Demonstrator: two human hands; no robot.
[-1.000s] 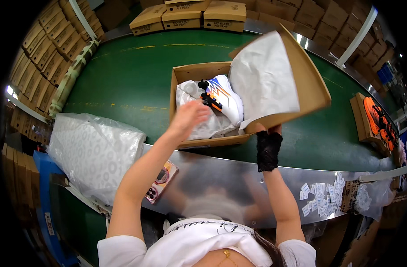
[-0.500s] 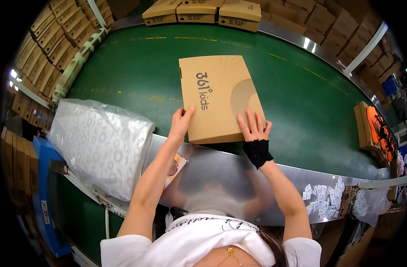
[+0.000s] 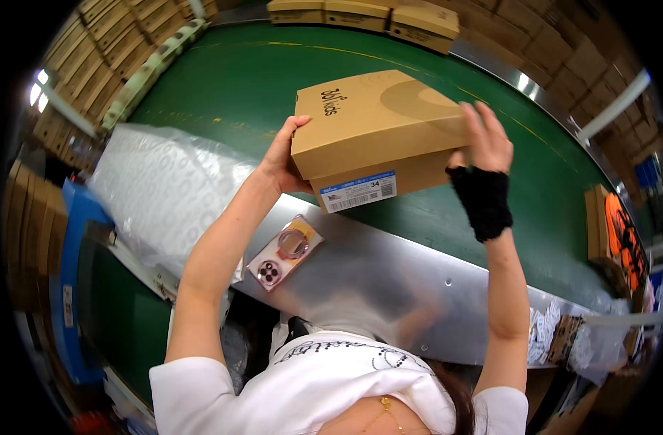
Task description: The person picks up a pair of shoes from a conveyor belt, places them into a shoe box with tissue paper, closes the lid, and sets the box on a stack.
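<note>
A closed brown cardboard shoebox [image 3: 379, 119] is tilted in front of me, its lid on top and a blue-and-white label [image 3: 357, 192] on the side toward me. My left hand [image 3: 284, 156] grips its left end, thumb on the lid's edge and the other fingers hidden beneath. At the opposite end my right hand [image 3: 484, 141], with a black wristband [image 3: 485, 203], presses its fingers against the lid's right corner, thumb near the lower side. A phone in a clear pink case [image 3: 284, 252] lies on the metal edge below the box.
A green belt [image 3: 252, 94] runs behind a metal ledge [image 3: 389, 283]. Patterned wrapping paper in plastic [image 3: 165, 188] lies left. Shoeboxes [image 3: 357, 16] stand at the far side. Orange shoes [image 3: 622, 239] sit in an open box at right, near small white packets [image 3: 543, 330].
The shoebox has been raised and tipped, so its labelled side now shows. My right hand has shifted up and right to its end; the phone has come into fuller view.
</note>
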